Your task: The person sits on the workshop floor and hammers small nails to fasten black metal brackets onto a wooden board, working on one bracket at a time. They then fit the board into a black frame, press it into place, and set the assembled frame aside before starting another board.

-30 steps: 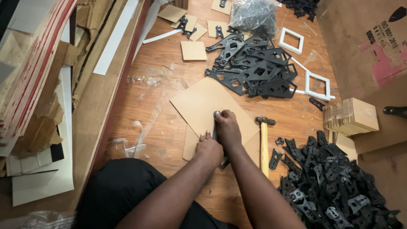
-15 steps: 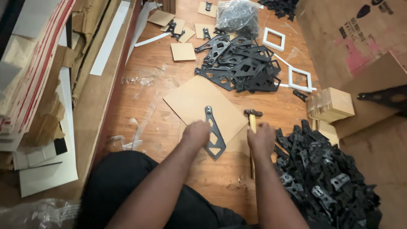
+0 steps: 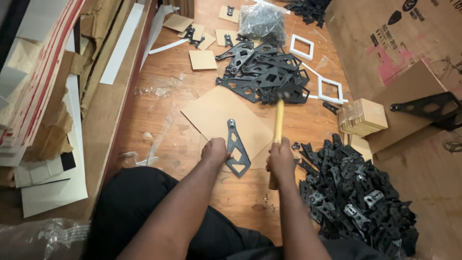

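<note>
A black triangular metal bracket point(image 3: 237, 148) lies flat on a brown cardboard square point(image 3: 214, 113) on the wooden floor. My left hand point(image 3: 215, 150) presses on the bracket's left edge and holds it down. My right hand point(image 3: 281, 159) grips the wooden handle of a hammer point(image 3: 278, 123), which is raised with its dark head point(image 3: 282, 97) blurred above the far side of the cardboard, to the right of the bracket.
A big heap of black brackets point(image 3: 353, 192) lies at my right. Another pile of brackets point(image 3: 264, 72) sits beyond the cardboard, with white square frames point(image 3: 330, 90) and a stack of cardboard squares point(image 3: 362, 117) nearby. Boards and torn cardboard point(image 3: 43, 96) line the left side.
My right hand left the bracket, took the hammer from the floor and lifted it. The bracket now lies flat on the cardboard, held by my left hand alone.
</note>
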